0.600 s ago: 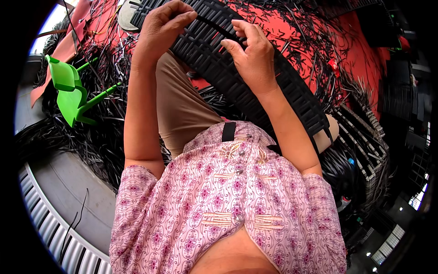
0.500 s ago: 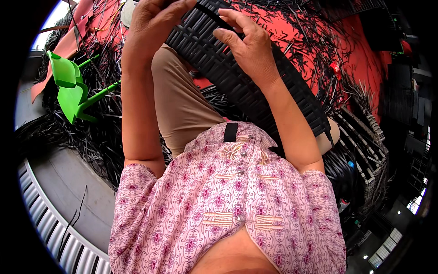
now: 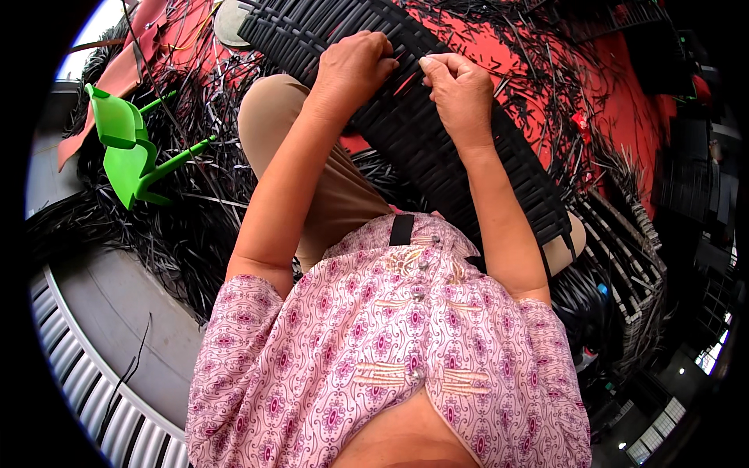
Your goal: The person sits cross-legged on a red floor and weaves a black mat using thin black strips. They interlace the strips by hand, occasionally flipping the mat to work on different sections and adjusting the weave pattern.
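A single black woven panel [image 3: 437,132] runs as a long band from the upper middle of the frame down to the right of centre, lying across the person's lap over a tan trouser leg [image 3: 312,164]. Resting it there probably keeps the weave steady and close under the eyes while both hands work the same spot.

The left hand [image 3: 355,70] sits on the panel in the upper centre, fingers curled down over its surface and pressing on it, closed rather than spread; whether it pinches a strip underneath I cannot tell. The right hand [image 3: 460,90], just beside it and nearly touching, has its fingers bent tight with thumb and forefinger drawn together at the weave, seemingly nipping a thin strip [image 3: 406,80] that shows as a pale line between the two hands. The two hands together at one point suggest one holds the weave flat while the other feeds or pulls.

Around the panel, too many loose black strips [image 3: 195,234] to count litter a red mat [image 3: 546,54]. One green plastic stool [image 3: 125,152] lies tipped at the upper left. A ribbed grey curved surface [image 3: 86,374] fills the lower left, and the pink patterned shirt [image 3: 390,351] the bottom centre.
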`<state>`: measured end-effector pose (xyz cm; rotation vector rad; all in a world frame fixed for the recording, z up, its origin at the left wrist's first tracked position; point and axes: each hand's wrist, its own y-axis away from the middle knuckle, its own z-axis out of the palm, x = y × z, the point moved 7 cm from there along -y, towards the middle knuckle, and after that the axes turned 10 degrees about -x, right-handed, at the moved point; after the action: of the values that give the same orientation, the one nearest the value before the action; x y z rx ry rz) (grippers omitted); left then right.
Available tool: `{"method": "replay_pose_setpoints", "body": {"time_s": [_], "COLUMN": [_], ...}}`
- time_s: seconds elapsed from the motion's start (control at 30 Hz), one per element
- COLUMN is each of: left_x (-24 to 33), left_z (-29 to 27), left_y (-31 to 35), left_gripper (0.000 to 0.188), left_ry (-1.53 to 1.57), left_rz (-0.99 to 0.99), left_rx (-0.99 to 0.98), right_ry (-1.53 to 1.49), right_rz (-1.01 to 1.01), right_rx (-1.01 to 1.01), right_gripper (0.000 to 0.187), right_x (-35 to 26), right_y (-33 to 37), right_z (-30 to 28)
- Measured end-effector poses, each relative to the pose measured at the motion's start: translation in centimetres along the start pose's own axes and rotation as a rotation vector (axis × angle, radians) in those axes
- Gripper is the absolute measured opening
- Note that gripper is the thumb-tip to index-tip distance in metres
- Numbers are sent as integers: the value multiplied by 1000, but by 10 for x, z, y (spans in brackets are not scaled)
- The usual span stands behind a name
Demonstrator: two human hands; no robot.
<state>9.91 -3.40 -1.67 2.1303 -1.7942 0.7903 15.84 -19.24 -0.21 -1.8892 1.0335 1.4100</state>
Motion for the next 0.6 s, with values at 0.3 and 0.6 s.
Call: {"method": "replay_pose_setpoints", "body": {"time_s": [0.3, 0.6], "left_x": [-6, -13], "left_z": [5, 9], "left_y": [-5, -5], "left_gripper": [20, 21], "left_ry": [104, 189], "left_rz": [48, 64], "left_rx": [-13, -10], "right_ry": [315, 621], "right_rz": [-103, -140], "right_rx": [47, 11], "right_gripper": [17, 23], "right_x": [10, -5], "right_y": [-2, -8], "right_z": [0, 16]}}
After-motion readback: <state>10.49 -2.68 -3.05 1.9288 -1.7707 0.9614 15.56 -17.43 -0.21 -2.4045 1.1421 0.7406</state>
